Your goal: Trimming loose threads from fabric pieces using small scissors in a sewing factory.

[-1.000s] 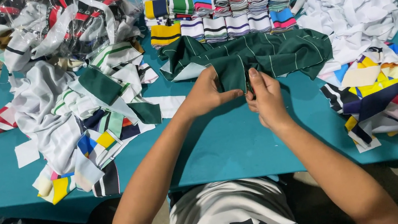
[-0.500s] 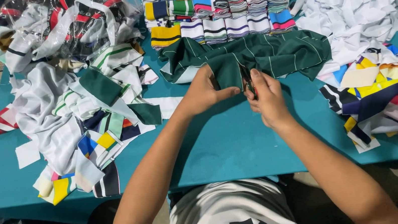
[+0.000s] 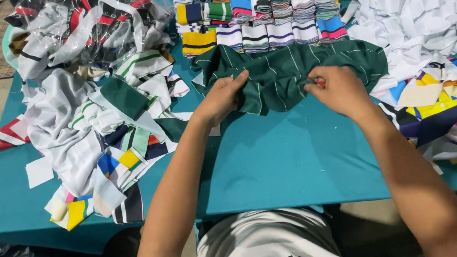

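A dark green cloth with thin white stripes (image 3: 291, 71) lies bunched across the middle of the teal table (image 3: 279, 163). My left hand (image 3: 219, 97) pinches its near left edge. My right hand (image 3: 340, 88) grips the cloth's near edge further right, and a small red thing shows between its fingers; what it is I cannot tell. The two hands are apart, with the cloth stretched between them.
Rows of folded striped collar pieces (image 3: 260, 5) lie at the back. A heap of white and striped cloth pieces (image 3: 94, 122) covers the left, with bagged pieces (image 3: 82, 24) behind. White cloth (image 3: 412, 13) and colourful scraps (image 3: 453, 112) fill the right.
My hands were close together on the cloth's near edge. They have moved apart, the right one to the right, spreading the green cloth between them.
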